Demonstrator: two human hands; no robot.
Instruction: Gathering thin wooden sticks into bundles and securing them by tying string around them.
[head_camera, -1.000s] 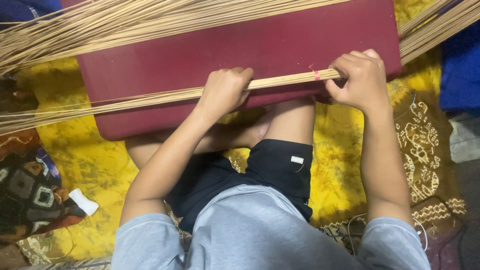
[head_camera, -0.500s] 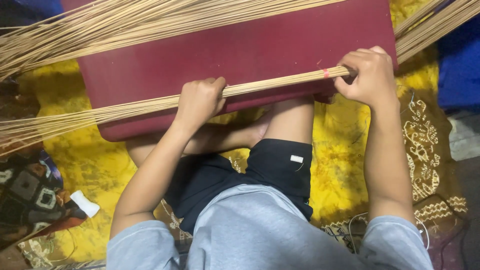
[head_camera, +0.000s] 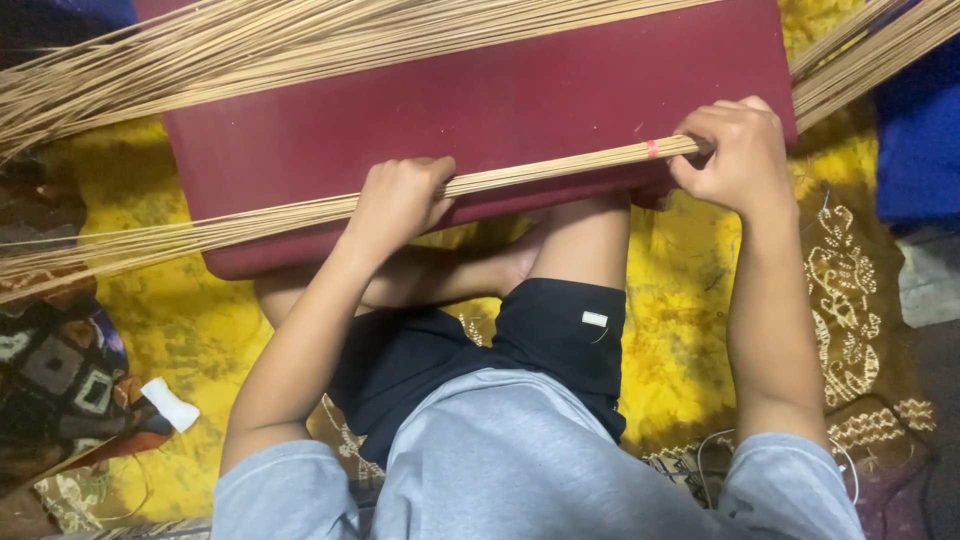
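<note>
Sliding leftward along the stick bundle (head_camera: 540, 172), the left hand (head_camera: 398, 200) now grips it farther from the right hand (head_camera: 735, 152), which clenches the banded end. Both lie along the maroon board's (head_camera: 500, 100) near edge. These thin sticks look light, springy, snappable; best held bunched near the band.

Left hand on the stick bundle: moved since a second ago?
Yes. The left hand has slid left along the stick bundle, away from the right hand, toward the left end of the maroon board.
</note>
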